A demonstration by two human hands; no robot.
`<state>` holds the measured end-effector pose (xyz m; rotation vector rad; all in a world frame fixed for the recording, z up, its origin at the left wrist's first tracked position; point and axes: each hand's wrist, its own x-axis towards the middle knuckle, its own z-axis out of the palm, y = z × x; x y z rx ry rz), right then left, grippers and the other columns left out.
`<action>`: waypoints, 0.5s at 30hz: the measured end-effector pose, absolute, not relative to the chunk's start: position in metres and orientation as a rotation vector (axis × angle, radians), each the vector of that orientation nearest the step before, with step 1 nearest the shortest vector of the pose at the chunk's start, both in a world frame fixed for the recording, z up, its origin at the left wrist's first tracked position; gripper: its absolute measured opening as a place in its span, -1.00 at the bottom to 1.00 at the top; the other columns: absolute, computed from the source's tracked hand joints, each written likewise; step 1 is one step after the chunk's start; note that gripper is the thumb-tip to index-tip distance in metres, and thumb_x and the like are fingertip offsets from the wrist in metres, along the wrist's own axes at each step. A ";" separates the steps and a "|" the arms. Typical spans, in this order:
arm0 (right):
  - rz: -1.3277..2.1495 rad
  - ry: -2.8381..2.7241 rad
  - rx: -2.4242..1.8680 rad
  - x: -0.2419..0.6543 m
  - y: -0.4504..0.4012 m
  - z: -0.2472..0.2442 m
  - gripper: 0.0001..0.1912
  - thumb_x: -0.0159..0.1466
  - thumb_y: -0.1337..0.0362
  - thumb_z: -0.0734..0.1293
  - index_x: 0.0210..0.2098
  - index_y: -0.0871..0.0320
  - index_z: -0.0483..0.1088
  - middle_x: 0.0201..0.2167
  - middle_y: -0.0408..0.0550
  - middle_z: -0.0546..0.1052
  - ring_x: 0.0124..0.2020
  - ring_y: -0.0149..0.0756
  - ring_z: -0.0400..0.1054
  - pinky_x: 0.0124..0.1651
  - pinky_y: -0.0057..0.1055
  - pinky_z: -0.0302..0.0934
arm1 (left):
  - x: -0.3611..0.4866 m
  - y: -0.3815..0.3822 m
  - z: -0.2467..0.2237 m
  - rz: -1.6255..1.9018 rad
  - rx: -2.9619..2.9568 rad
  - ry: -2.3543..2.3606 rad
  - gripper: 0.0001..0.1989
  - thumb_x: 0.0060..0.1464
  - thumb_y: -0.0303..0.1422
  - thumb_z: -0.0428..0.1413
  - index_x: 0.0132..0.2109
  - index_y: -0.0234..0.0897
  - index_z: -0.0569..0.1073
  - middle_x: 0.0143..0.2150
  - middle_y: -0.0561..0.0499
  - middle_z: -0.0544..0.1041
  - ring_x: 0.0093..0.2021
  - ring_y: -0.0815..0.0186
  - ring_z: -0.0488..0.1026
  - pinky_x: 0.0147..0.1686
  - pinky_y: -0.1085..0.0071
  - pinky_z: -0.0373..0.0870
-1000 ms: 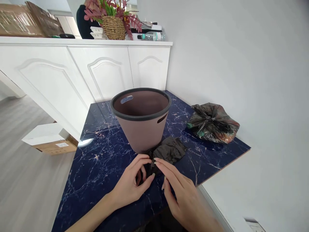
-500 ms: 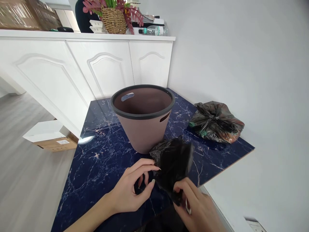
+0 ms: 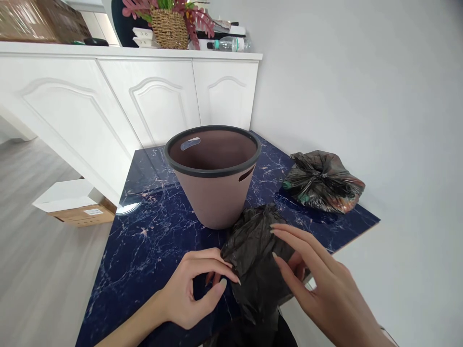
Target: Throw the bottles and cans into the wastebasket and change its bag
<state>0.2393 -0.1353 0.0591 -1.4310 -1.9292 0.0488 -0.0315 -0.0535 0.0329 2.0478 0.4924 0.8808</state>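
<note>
A crumpled black plastic bag (image 3: 255,250) lies at the table's near right, beside the foot of a mauve trash bin (image 3: 217,197). My left hand (image 3: 195,284) is curved at the bag's left edge, fingertips touching it, with a gap between thumb and index finger. Over the bag's right side, my right hand (image 3: 318,274) has its fingers spread apart and grips nothing. The bin stands upright, with a dark rim and side handle slots; its bottom inside is hidden. A tied, filled black garbage bag (image 3: 321,180) rests farther right.
The blue marble-patterned tabletop (image 3: 152,250) meets a white wall on the right. White cabinets (image 3: 162,91) stand behind it, topped by a woven plant basket (image 3: 170,29) and a plastic bottle (image 3: 231,44). An open cardboard box (image 3: 79,212) sits on the floor at left.
My right hand has let go of the bag's near end and moved up and right, its fingers opening. The black bag now lies flatter and wider. My left hand has barely shifted.
</note>
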 end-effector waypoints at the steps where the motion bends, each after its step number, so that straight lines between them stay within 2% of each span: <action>1: 0.050 -1.980 -1.430 0.239 -0.129 0.055 -0.58 0.59 0.28 0.22 0.40 0.01 0.28 0.30 0.12 0.53 -0.46 -0.47 0.51 -0.45 -0.48 0.40 | -0.031 -0.054 0.034 0.883 2.048 0.466 -0.74 0.32 -0.47 0.11 -0.06 -0.17 0.71 -0.33 -0.06 0.61 -0.42 0.34 0.43 -0.40 0.42 0.35; 3: 0.058 -2.063 -1.436 0.238 -0.120 0.046 -0.59 0.59 0.31 0.19 0.39 0.03 0.27 0.30 0.10 0.53 -0.40 -0.42 0.55 -0.44 -0.43 0.39 | -0.029 -0.056 0.037 0.878 2.032 0.405 -0.76 0.32 -0.45 0.11 -0.12 -0.20 0.70 -0.36 -0.09 0.63 -0.43 0.30 0.47 -0.40 0.40 0.36; 7: 0.046 -2.101 -1.415 0.238 -0.119 0.035 -0.83 0.57 0.34 0.21 0.04 0.02 0.40 -0.07 -0.06 0.63 -0.36 -0.33 0.56 -0.40 -0.39 0.34 | -0.026 -0.057 0.041 0.833 1.955 0.298 -0.69 0.41 -0.33 0.09 -0.27 -0.22 0.67 -0.41 -0.14 0.66 -0.41 0.25 0.55 -0.35 0.35 0.41; 9: 0.031 -2.090 -1.383 0.238 -0.123 0.034 -0.86 0.55 0.36 0.22 -0.09 0.02 0.39 -0.20 -0.11 0.61 -0.39 -0.34 0.54 -0.40 -0.41 0.31 | -0.028 -0.057 0.041 0.825 1.898 0.281 -0.59 0.45 -0.25 0.08 -0.36 -0.21 0.64 -0.49 -0.12 0.63 -0.44 0.25 0.55 -0.38 0.36 0.39; 12: 0.025 -2.108 -1.337 0.240 -0.135 0.037 -0.86 0.52 0.38 0.24 -0.13 0.04 0.38 -0.28 -0.13 0.59 -0.43 -0.36 0.53 -0.41 -0.43 0.31 | -0.033 -0.054 0.037 0.838 1.742 0.329 -0.45 0.48 -0.17 0.08 -0.53 -0.21 0.55 -0.57 -0.09 0.57 -0.50 0.28 0.54 -0.44 0.36 0.35; 15: 0.034 -2.129 -1.273 0.239 -0.151 0.044 -0.85 0.50 0.40 0.24 -0.09 0.03 0.41 -0.26 -0.11 0.64 -0.36 -0.33 0.60 -0.38 -0.45 0.38 | -0.036 -0.045 0.031 0.961 1.556 0.559 -0.32 0.47 -0.10 0.07 -0.66 -0.21 0.35 -0.66 -0.04 0.43 -0.59 0.32 0.37 -0.46 0.34 0.27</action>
